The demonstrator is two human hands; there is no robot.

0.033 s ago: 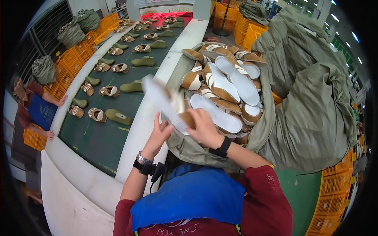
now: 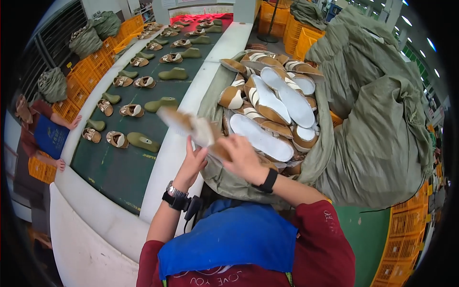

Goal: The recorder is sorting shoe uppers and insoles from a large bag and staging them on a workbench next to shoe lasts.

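Observation:
A tan shoe with a pale sole (image 2: 187, 126) is blurred in mid-air over the white edge of the conveyor. My right hand (image 2: 243, 159) grips its near end. My left hand (image 2: 192, 165) touches the shoe from below with its fingers raised. Just right of both hands stands an open olive-green sack (image 2: 210, 98), heaped with several tan and white shoes (image 2: 267, 103) lying soles up. Each wrist carries a dark watch or band.
A dark green conveyor belt (image 2: 119, 167) runs away on the left, carrying several tan shoes (image 2: 117, 139) and green shoe lasts (image 2: 142, 141). Another person in a blue apron (image 2: 45, 136) stands at its far side. Yellow crates (image 2: 79, 79) and more stuffed sacks (image 2: 382, 119) surround the area.

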